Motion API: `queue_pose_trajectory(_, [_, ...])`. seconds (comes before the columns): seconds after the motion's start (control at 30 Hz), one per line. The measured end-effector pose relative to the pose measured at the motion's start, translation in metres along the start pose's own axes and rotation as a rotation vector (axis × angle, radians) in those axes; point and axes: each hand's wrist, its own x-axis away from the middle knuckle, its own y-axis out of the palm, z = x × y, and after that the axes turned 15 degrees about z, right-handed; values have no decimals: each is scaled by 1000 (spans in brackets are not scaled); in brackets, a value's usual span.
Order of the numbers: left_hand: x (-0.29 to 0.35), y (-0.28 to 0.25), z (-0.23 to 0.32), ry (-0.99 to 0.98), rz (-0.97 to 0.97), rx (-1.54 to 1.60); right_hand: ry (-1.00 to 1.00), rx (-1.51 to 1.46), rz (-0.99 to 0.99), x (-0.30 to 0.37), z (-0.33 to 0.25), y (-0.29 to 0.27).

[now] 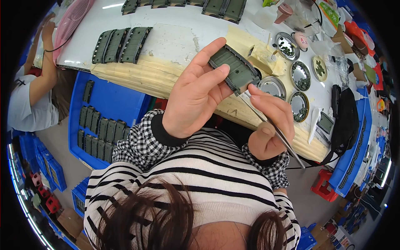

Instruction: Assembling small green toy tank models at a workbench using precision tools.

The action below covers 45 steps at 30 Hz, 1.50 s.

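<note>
My left hand [189, 93] grips a dark green rectangular plastic casing [239, 71] by its left side, tilted above the table's front edge. The index finger reaches along the top and the thumb presses on its face. In my right hand [271, 118] are slim metal tweezers [287, 146], held like a pen. Their tips meet the casing's lower corner; whether they pinch a small part there I cannot tell. Just right of the casing, round metal tins, including one with small dark green pieces [301, 76], stand on the table.
Similar green casings [121, 45] lie in rows on the white table [166, 46]. A blue bin [112, 89] with several more sits lower left. At far left another person's arm [46, 79] shows. A black pouch [346, 118] and a white-handled tool [314, 125] lie at right.
</note>
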Motion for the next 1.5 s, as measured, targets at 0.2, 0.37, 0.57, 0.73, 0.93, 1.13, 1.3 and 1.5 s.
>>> queue_pose_trajectory(0.2, [-1, -1, 10, -13, -25, 31, 128, -161, 223, 7, 8, -1])
queue_pose_trajectory(0.37, [-9, -5, 15, -194, 63, 337, 161, -144, 306, 8, 6, 0])
queue_pose_trajectory(0.57, [-19, -10, 19, -299, 150, 485, 151, -177, 246, 10, 3, 4])
queue_pose_trajectory(0.73, [-23, -12, 16, -330, 156, 534, 152, -202, 187, 11, 3, 5])
queue_pose_trajectory(0.93, [-22, -11, 13, -338, 158, 537, 168, -175, 130, 15, 6, 1])
queue_pose_trajectory(1.13, [-19, -8, 16, -334, 153, 524, 121, -168, 78, 12, 5, 2])
queue_pose_trajectory(1.3, [-17, -9, 14, -153, 33, 346, 144, -34, 146, 8, -9, 2])
queue_pose_trajectory(1.5, [-7, -1, 18, 19, -90, 73, -64, -9, -44, -6, -19, -9])
